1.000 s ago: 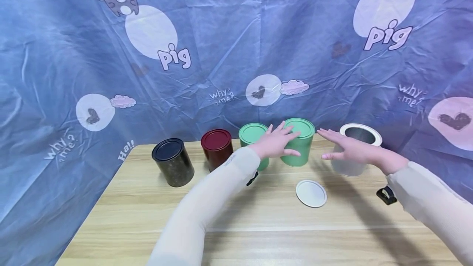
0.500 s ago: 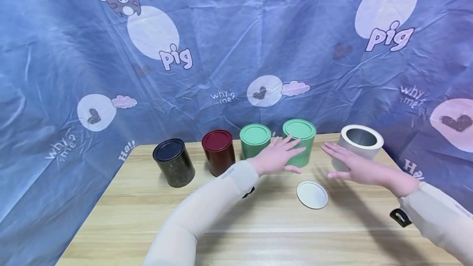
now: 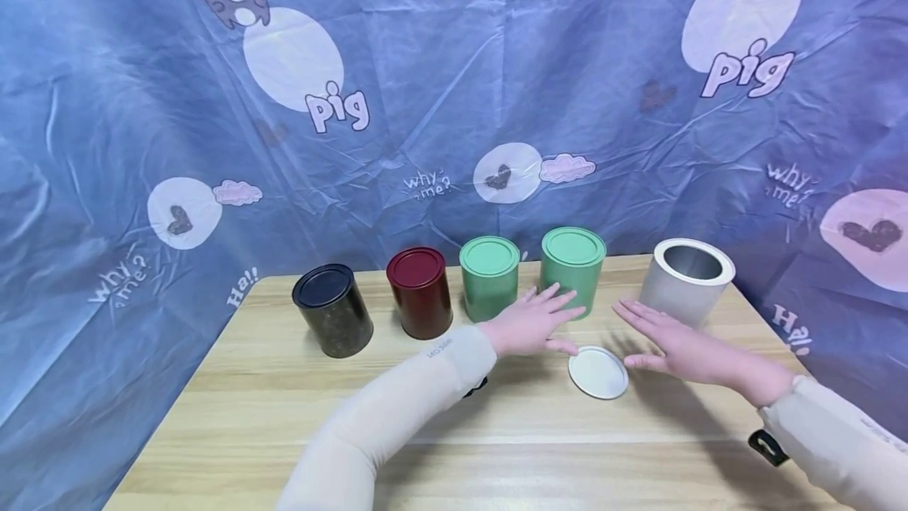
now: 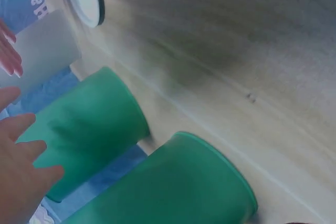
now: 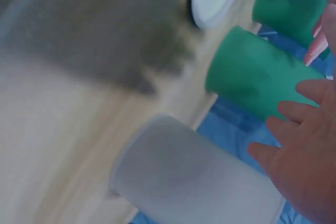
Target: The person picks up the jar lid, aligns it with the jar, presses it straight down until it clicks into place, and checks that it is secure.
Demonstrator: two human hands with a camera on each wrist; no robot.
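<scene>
My left hand (image 3: 528, 324) hovers with spread, straight fingers in front of the two green cans, holding nothing. Its fingertips overlap the right green can (image 3: 573, 259) in the head view. The other green can (image 3: 489, 282) stands just left of it. With fingers extended and empty, my right hand (image 3: 684, 345) hangs in front of the white can (image 3: 684, 282), whose top is uncovered. Between the hands a round white lid (image 3: 598, 373) lies flat on the table. The left wrist view shows the left fingers (image 4: 23, 150) apart from the green cans.
A dark red can (image 3: 418, 294) and a black can (image 3: 333, 310), both lidded, stand to the left in the same row. Behind the wooden table (image 3: 248, 416) hangs a blue printed cloth (image 3: 426, 101).
Both hands have drawn back and lower, away from the cans toward the white lid. The cans and the lid keep their places.
</scene>
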